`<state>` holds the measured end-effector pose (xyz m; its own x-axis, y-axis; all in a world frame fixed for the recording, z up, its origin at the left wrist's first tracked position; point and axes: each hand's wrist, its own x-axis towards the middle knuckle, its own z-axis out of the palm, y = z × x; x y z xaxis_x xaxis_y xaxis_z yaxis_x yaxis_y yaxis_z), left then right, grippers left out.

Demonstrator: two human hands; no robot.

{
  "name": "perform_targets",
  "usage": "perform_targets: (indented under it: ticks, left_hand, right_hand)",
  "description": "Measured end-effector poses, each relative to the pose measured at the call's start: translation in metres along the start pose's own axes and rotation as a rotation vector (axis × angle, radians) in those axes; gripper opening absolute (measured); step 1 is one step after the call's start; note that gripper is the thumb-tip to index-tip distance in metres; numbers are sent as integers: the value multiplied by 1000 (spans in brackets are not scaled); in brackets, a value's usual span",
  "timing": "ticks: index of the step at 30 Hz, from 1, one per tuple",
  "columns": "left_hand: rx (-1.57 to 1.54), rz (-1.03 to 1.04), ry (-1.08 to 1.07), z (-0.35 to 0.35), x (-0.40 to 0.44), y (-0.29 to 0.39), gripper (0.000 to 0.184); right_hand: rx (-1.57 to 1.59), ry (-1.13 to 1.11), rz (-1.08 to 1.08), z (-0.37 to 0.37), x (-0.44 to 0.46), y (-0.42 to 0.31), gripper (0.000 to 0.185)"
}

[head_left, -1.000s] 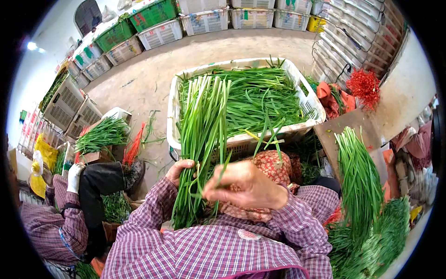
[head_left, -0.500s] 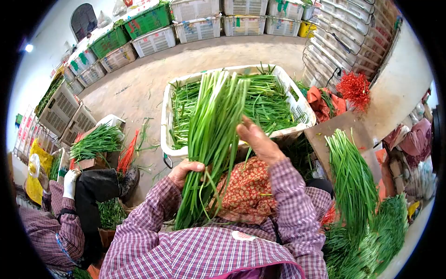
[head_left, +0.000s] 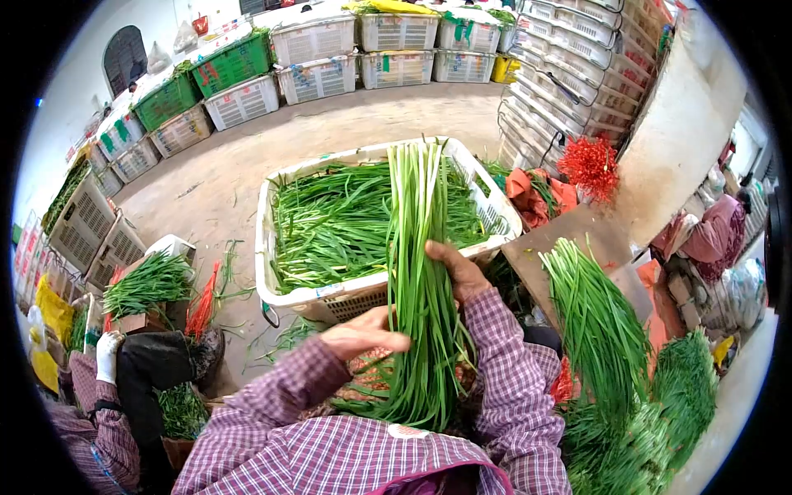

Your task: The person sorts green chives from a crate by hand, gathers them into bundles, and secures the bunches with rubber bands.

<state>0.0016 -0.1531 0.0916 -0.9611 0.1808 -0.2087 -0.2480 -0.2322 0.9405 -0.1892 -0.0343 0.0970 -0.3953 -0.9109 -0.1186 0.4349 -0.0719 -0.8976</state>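
Note:
A long bunch of garlic chives stands upright before my chest, pale stems at the top and green leaves hanging to my lap. My right hand grips its right side, thumb in front and the other fingers hidden behind. Against the left edge, lower down, is my left hand, slightly blurred; its thumb points across the leaves, apart from the fingers, whose tips are partly hidden. Just behind the bunch, a white plastic crate holds loose chives.
To my right, more chives lie on a brown board beside red ties and stacked crates. At left sits another person with a white-gloved hand, near a small pile of chives. Filled crates line the back.
The bunch has gone from tilted to nearly upright. My right hand has closed on its side, while my left hand has loosened its hold. The view has shifted slightly right.

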Motion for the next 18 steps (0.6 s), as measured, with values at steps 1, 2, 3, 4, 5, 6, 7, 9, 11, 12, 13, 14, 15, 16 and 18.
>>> perform_targets:
  ticks: [1,2,3,4,5,6,7,9,11,12,13,14,15,16,18]
  left_hand:
    - [67,-90,-130,-18,-7,2,103]
    - [114,9,-244,-39,-12,-2,110]
    - [212,-12,-261,-57,-23,11,115]
    - [255,-102,-189,-77,-38,25,115]
    - [395,1,-29,-98,-44,32,117]
    - [383,88,105,-111,-45,43,121]
    - [334,227,170,-115,-46,60,120]
    - [232,379,151,-109,-38,91,106]
    - [145,459,173,-88,-21,113,103]
    - [70,529,32,-77,-12,121,104]
    - [10,559,16,-71,-3,123,100]
    - [-51,587,-2,-68,2,124,97]
    - [-58,580,1,-67,2,124,97]
    - [-89,569,45,-66,2,122,85]
    - [-205,539,201,-59,-2,122,61]
  right_hand:
    - [90,-57,-2,-4,-1,8,65]
    - [140,-123,-25,6,-8,3,62]
    - [144,-127,-34,13,-12,0,61]
    - [148,-133,-43,19,-14,-2,60]
    - [115,-153,-26,22,-13,-4,60]
    - [119,-163,-25,29,-12,-7,60]
    - [56,-173,-24,39,-11,-11,61]
    - [-33,-228,-39,55,-2,-8,62]
    - [-93,-276,-46,76,0,-10,63]
    - [-157,-307,-57,83,1,-10,64]
    - [-223,-347,-33,87,3,-7,67]
    - [-218,-348,-27,89,3,-7,67]
    - [-251,-328,-55,94,0,-10,70]
    - [-282,-304,-80,96,-1,-12,74]
    - [-392,-274,-100,95,5,-9,79]
